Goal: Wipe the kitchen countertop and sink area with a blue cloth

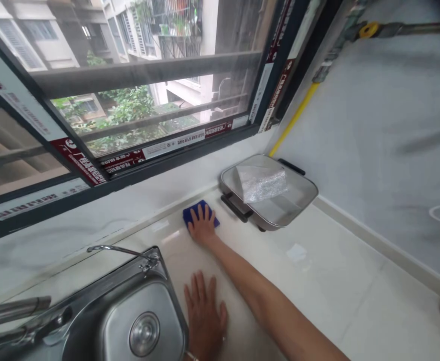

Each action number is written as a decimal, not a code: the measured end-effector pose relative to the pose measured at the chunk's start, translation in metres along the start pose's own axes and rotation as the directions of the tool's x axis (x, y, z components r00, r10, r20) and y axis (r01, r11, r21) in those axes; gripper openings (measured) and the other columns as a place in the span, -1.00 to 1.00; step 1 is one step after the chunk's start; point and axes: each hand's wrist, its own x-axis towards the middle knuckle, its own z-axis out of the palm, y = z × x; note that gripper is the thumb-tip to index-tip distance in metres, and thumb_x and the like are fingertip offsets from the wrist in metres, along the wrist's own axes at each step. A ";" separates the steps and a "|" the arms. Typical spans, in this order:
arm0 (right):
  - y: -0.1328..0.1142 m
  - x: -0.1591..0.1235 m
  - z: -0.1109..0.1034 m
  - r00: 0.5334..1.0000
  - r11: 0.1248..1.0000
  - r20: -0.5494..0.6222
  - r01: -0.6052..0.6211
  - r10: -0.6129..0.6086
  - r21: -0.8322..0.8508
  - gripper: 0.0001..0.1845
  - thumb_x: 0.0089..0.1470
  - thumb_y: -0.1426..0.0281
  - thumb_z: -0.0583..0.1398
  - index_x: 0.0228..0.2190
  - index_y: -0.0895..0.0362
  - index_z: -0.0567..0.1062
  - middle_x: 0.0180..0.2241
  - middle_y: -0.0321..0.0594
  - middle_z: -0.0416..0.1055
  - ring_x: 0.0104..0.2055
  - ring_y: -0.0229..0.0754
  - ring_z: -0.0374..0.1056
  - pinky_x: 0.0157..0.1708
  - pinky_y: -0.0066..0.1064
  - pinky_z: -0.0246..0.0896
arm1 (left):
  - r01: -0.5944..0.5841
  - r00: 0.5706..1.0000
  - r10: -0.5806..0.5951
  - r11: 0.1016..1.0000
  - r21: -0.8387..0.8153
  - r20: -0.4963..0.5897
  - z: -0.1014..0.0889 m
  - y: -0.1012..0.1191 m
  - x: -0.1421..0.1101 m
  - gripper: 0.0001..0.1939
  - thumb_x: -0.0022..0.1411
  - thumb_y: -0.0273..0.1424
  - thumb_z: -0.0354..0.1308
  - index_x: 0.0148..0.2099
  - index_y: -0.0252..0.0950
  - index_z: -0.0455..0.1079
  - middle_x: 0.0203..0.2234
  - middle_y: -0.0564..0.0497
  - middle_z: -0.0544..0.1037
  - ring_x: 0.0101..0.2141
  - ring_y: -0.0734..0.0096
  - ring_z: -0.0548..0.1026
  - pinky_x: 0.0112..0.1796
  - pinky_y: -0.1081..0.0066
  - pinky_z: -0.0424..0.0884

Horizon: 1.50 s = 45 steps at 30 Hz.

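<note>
A folded blue cloth point(212, 221) lies on the pale, glossy countertop point(317, 281), close to the wall below the window. My right hand point(202, 225) holds it down against the surface, its fingers spread over the top; the palm side is hidden. Nearer to me, my left hand point(205, 316) rests flat on the counter with fingers apart and nothing in it. It sits right beside the edge of the steel sink point(174, 296). A grey rectangular electric pan point(298, 198) with black handles stands just right of the cloth.
Clear bubble wrap point(263, 183) lies on the pan. The chrome tap point(122, 249) reaches over the sink from its back corner. A yellow gas pipe point(295, 118) runs down the corner behind the pan. The dark window frame point(174, 150) borders the counter's back wall.
</note>
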 end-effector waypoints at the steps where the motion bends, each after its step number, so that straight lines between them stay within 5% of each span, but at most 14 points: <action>1: -0.013 -0.003 0.001 1.000 1.000 0.012 0.023 -0.023 0.008 -0.30 0.31 0.12 -0.01 0.37 0.13 0.11 0.44 0.07 -0.19 0.46 0.39 -0.40 0.31 0.39 -0.47 | 0.003 1.000 -0.003 1.000 -0.001 -0.003 0.000 0.000 0.000 -0.31 0.27 -0.27 0.12 0.41 -0.19 0.11 0.43 -0.26 -0.02 0.41 -0.08 -0.07 0.31 -0.23 -0.01; 6: -0.069 -0.009 0.004 0.992 0.995 0.076 0.095 -0.099 0.043 -0.29 0.31 0.13 -0.02 0.38 0.13 0.09 0.44 0.07 -0.21 0.46 0.39 -0.41 0.29 0.43 -0.45 | -0.013 1.000 0.013 1.000 -0.011 0.012 0.004 -0.001 -0.003 -0.29 0.25 -0.27 0.12 0.40 -0.35 0.12 0.40 -0.31 0.06 0.41 -0.11 -0.10 0.31 -0.24 -0.01; 10: -0.087 -0.019 0.007 0.972 0.976 0.104 0.207 -0.213 0.063 -0.30 0.33 0.13 -0.03 0.38 0.10 0.05 0.45 0.02 -0.24 0.47 0.34 -0.43 0.31 0.38 -0.48 | -0.033 0.999 0.034 0.999 -0.035 0.022 0.005 -0.003 -0.004 -0.29 0.22 -0.27 0.14 0.38 -0.35 0.15 0.37 -0.30 0.15 0.41 -0.16 -0.12 0.30 -0.29 0.00; 16: -0.072 -0.055 0.003 0.888 0.895 0.112 0.439 -0.446 0.083 -0.37 0.33 0.12 0.02 0.35 -0.04 0.14 0.45 -0.15 -0.16 0.48 0.17 -0.35 0.37 0.19 -0.44 | -0.025 0.998 0.018 0.990 -0.137 -0.054 0.000 -0.004 -0.002 -0.44 0.24 -0.31 0.15 0.26 -0.34 0.28 0.29 -0.29 0.27 0.36 -0.18 0.04 0.26 -0.33 0.10; 20: -0.052 -0.094 -0.002 0.838 0.844 0.097 0.533 -0.536 0.064 -0.38 0.32 0.12 0.06 0.34 -0.07 0.17 0.44 -0.15 -0.12 0.47 0.15 -0.32 0.37 0.17 -0.41 | -0.074 0.967 -0.007 0.949 -0.306 -0.255 -0.004 -0.008 -0.008 -0.63 0.26 -0.54 0.02 0.12 -0.39 0.31 0.05 -0.27 0.44 0.17 0.10 0.36 0.16 -0.02 0.38; 24: -0.031 -0.136 -0.004 0.803 0.810 0.119 0.586 -0.584 0.022 -0.36 0.30 0.10 0.09 0.34 -0.09 0.16 0.44 -0.14 -0.09 0.46 0.16 -0.26 0.36 0.19 -0.34 | -0.247 0.913 0.060 0.869 -0.429 -0.404 -0.009 -0.011 -0.016 -0.77 0.25 -0.60 -0.01 -0.06 -0.34 0.33 -0.18 -0.17 0.47 -0.10 0.23 0.46 -0.06 0.15 0.49; 31: 0.003 -0.222 -0.016 0.843 0.847 0.142 0.529 -0.518 -0.049 -0.36 0.33 0.11 0.08 0.36 -0.11 0.11 0.43 -0.13 -0.07 0.45 0.15 -0.17 0.35 0.17 -0.24 | -0.486 0.865 0.312 0.717 -0.500 -0.392 -0.025 0.006 -0.057 -0.75 0.26 -0.56 -0.08 -0.14 -0.26 0.38 -0.28 -0.05 0.54 -0.23 0.36 0.49 -0.16 0.31 0.49; 36: 0.022 -0.294 -0.034 0.886 0.898 0.159 0.441 -0.436 0.004 -0.30 0.31 0.10 0.10 0.38 -0.07 0.06 0.44 -0.10 -0.14 0.47 0.20 -0.29 0.37 0.24 -0.36 | -0.361 0.928 0.220 0.729 -0.581 -0.301 -0.029 0.003 -0.080 -0.74 0.31 -0.49 -0.09 -0.14 -0.22 0.42 -0.31 -0.02 0.56 -0.22 0.37 0.52 -0.12 0.30 0.49; 40: 0.039 -0.347 -0.045 0.936 0.941 0.102 0.331 -0.337 0.071 -0.31 0.31 0.10 0.08 0.37 -0.05 0.09 0.44 -0.12 -0.12 0.47 0.18 -0.33 0.37 0.25 -0.40 | -0.143 0.981 0.037 0.805 -0.575 -0.192 -0.020 -0.011 -0.052 -0.69 0.36 -0.41 -0.15 -0.01 -0.30 0.37 -0.19 -0.18 0.53 -0.14 0.21 0.50 -0.06 0.12 0.48; 45: 0.072 -0.408 -0.048 0.976 0.973 0.022 0.213 -0.215 0.091 -0.34 0.27 0.15 0.13 0.34 -0.05 0.17 0.43 -0.16 -0.09 0.48 0.12 -0.35 0.38 0.23 -0.42 | -0.120 0.993 0.109 0.867 -0.484 -0.051 -0.009 -0.010 0.003 -0.54 0.33 -0.33 -0.11 0.16 -0.44 0.33 0.15 -0.37 0.40 0.23 0.00 0.29 0.25 -0.07 0.20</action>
